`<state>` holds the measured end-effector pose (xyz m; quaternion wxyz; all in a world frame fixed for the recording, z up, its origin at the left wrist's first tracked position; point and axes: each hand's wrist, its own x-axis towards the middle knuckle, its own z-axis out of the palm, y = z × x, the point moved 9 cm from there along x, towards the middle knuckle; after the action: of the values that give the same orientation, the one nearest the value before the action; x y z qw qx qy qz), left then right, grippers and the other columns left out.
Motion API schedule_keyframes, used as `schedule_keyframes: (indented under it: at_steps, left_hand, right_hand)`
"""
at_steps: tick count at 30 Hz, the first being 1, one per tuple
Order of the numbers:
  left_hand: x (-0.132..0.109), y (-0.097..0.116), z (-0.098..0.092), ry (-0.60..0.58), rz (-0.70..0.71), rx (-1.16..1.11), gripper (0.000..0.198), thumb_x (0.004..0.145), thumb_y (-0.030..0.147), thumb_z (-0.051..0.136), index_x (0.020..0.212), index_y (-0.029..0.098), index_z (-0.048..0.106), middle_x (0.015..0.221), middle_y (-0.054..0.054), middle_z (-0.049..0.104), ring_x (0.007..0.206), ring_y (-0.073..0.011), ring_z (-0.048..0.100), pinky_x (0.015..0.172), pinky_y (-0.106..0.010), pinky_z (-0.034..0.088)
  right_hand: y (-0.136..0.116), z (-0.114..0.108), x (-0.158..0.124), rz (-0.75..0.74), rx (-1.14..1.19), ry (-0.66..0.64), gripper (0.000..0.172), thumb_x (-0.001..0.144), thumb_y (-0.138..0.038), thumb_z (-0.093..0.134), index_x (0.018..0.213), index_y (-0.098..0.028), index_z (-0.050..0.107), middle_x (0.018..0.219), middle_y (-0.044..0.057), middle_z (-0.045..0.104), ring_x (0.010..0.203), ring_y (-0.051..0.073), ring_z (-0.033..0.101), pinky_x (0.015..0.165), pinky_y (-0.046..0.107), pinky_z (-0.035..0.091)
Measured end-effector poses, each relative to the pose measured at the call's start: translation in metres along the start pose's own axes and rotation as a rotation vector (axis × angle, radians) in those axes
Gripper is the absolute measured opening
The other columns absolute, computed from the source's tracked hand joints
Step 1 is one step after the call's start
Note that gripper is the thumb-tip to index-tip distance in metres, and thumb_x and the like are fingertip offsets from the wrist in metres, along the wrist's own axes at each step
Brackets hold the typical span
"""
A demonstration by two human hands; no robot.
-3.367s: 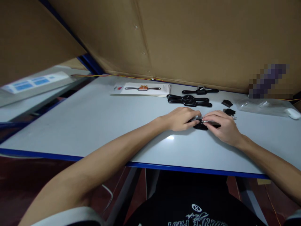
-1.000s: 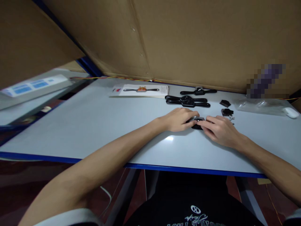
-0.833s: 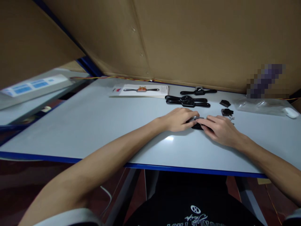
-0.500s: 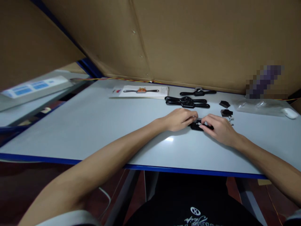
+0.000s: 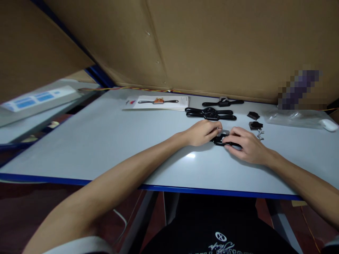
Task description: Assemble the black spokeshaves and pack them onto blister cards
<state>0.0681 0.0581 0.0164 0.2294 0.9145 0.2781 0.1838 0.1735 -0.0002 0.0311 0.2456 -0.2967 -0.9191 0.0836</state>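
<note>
Four black two-handled tools (image 5: 210, 113) (image 5: 222, 102) (image 5: 217, 140), two small black parts (image 5: 254, 115) (image 5: 256, 125), one printed card (image 5: 159, 102), one plastic bag (image 5: 291, 118), one white mouse (image 5: 328, 125).

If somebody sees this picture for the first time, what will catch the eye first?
First the two hands meeting on the pale table, right of its middle: the left hand and the right hand both grip a small black tool lying there. Just behind them lie more black two-handled tools, and further left a printed card picturing one, all under a big cardboard wall.
</note>
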Motion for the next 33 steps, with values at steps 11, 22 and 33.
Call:
schedule_keyframes:
  at_steps: [11, 22, 33]
  left_hand:
    - [-0.001, -0.003, 0.002, -0.012, -0.011, 0.048, 0.028, 0.103, 0.03, 0.032, 0.092, 0.019, 0.055, 0.075, -0.001, 0.061, 0.065, -0.0162, 0.053, 0.067, -0.031, 0.038]
    - [-0.001, -0.001, 0.003, -0.008, -0.005, 0.053, 0.028, 0.104, 0.032, 0.03, 0.093, 0.02, 0.053, 0.074, -0.002, 0.059, 0.066, -0.0174, 0.054, 0.067, -0.031, 0.038]
    - [-0.002, -0.002, 0.004, -0.019, -0.016, 0.034, 0.026, 0.103, 0.03, 0.029, 0.091, 0.021, 0.051, 0.076, -0.002, 0.058, 0.066, -0.0172, 0.052, 0.067, -0.031, 0.038]
  right_hand:
    - [0.0, 0.005, -0.001, 0.005, -0.077, -0.059, 0.032, 0.105, -0.029, 0.05, 0.125, -0.02, 0.073, 0.096, 0.007, 0.061, 0.078, 0.017, 0.056, 0.074, 0.034, 0.05]
    - [0.011, 0.003, -0.004, 0.07, -0.042, 0.018, 0.035, 0.102, -0.026, 0.052, 0.131, -0.022, 0.07, 0.099, 0.006, 0.057, 0.071, 0.015, 0.054, 0.069, 0.032, 0.051]
    - [0.008, 0.002, -0.002, 0.025, 0.018, -0.017, 0.038, 0.1, -0.014, 0.044, 0.129, -0.022, 0.068, 0.099, 0.005, 0.058, 0.071, 0.015, 0.055, 0.072, 0.033, 0.051]
